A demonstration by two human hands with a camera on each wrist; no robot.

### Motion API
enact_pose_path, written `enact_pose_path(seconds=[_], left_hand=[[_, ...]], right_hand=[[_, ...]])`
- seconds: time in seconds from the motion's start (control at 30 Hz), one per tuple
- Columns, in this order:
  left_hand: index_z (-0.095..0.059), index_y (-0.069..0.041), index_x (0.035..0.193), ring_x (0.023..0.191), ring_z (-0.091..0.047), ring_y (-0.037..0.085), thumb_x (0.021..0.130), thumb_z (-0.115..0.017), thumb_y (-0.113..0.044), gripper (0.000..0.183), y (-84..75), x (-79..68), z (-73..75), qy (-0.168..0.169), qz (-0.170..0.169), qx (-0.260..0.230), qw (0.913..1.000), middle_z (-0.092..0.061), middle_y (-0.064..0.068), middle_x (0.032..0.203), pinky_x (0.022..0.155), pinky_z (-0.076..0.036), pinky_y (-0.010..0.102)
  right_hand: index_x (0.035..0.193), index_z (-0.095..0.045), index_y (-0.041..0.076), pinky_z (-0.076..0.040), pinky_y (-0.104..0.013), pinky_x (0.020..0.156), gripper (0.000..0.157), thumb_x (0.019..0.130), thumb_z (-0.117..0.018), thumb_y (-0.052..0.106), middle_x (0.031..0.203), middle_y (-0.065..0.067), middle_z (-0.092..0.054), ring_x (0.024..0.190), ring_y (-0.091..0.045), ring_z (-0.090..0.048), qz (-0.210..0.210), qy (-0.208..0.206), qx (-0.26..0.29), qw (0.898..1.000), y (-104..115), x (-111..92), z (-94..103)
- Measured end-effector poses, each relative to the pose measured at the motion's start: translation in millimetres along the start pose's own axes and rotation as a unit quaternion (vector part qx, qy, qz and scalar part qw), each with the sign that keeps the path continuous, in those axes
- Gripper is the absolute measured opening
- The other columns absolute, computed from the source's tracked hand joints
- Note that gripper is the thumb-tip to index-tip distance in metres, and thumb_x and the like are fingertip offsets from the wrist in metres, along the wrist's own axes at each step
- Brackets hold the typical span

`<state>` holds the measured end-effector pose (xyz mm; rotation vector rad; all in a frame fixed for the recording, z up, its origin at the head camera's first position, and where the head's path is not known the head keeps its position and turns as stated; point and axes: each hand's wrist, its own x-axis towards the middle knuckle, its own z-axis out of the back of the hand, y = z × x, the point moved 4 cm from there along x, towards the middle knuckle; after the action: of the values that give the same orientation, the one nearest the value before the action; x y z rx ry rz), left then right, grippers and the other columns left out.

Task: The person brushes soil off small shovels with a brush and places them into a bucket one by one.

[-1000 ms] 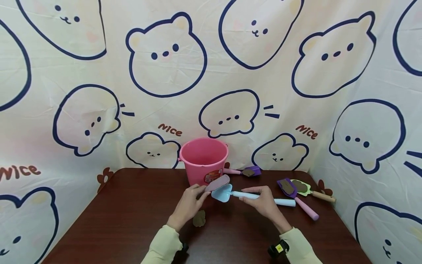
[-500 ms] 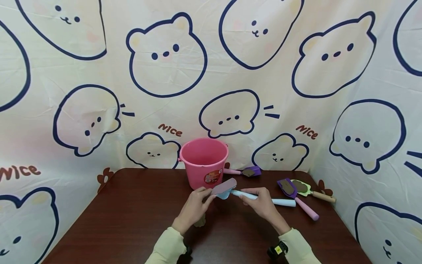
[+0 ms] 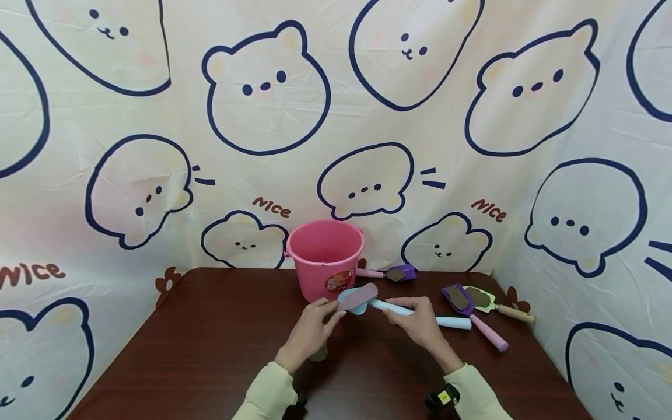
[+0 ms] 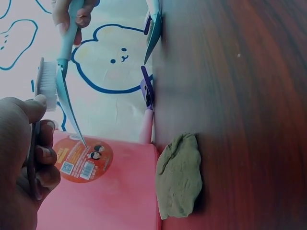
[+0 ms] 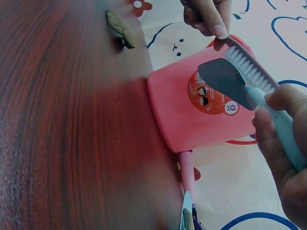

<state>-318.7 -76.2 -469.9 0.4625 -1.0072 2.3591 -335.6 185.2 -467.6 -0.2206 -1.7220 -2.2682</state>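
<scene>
My left hand (image 3: 308, 331) grips a brush (image 3: 362, 296) with a mauve back and white bristles (image 4: 48, 84). The bristles face the blade of a light-blue toy shovel and appear to touch it near the neck. My right hand (image 3: 417, 324) holds the shovel (image 3: 392, 308) by its handle, blade pointing left, in front of the pink bucket (image 3: 318, 279). In the head view the brush covers part of the blade. Below my left hand, a brown-green clay-like lump (image 4: 180, 179) lies on the table, partly hidden from the head camera.
At the back, right of the bucket, lies a purple shovel (image 3: 406, 270) with a brown lump on it. Farther right, another purple shovel (image 3: 488, 332) and a green one with a wooden handle (image 3: 514, 313) carry similar lumps. A printed cloth (image 3: 367, 125) hangs behind the brown table (image 3: 220, 350).
My left hand has moved right and brought the brush over the shovel blade. The blade's angle has shifted slightly, while my right hand keeps about the same place.
</scene>
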Motion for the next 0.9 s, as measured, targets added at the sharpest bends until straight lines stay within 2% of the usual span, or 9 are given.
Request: enact_pose_path(seconds=[0.4, 0.63, 0.9], left_hand=[[-0.073, -0.011, 0.125, 0.077, -0.058, 0.009, 0.095, -0.072, -0.02, 0.032, 12.8, 1.7, 8.7, -0.026, 0.001, -0.002, 0.9997, -0.071, 0.002, 0.099, 0.07, -0.055, 0.019], [-0.073, -0.011, 0.125, 0.076, -0.056, 0.009, 0.095, -0.071, -0.021, 0.031, 23.6, 2.2, 14.3, -0.013, 0.011, -0.009, 0.9998, -0.07, 0.0, 0.095, 0.069, -0.054, 0.02], [-0.073, -0.01, 0.125, 0.079, -0.059, 0.011, 0.095, -0.072, -0.018, 0.031, 38.2, 0.4, 19.3, -0.026, 0.03, -0.005, 0.9992, -0.072, 0.005, 0.106, 0.071, -0.054, 0.021]], right_hand=[[0.107, -0.078, 0.001, -0.055, -0.025, 0.063, 0.025, 0.085, -0.083, 0.012, 0.086, -0.02, -0.075, 0.07, -0.019, -0.073, 0.003, -0.015, 0.011, 1.0, 0.3, 0.4, 7.8], [0.107, -0.078, 0.0, -0.056, -0.026, 0.064, 0.026, 0.085, -0.084, 0.01, 0.086, -0.02, -0.075, 0.071, -0.018, -0.072, -0.003, -0.022, 0.02, 1.0, -0.5, 2.0, 11.6], [0.105, -0.079, 0.003, -0.056, -0.026, 0.067, 0.024, 0.084, -0.085, 0.013, 0.088, -0.017, -0.076, 0.074, -0.02, -0.072, 0.0, -0.025, 0.002, 1.0, -0.1, 1.7, 14.4]])
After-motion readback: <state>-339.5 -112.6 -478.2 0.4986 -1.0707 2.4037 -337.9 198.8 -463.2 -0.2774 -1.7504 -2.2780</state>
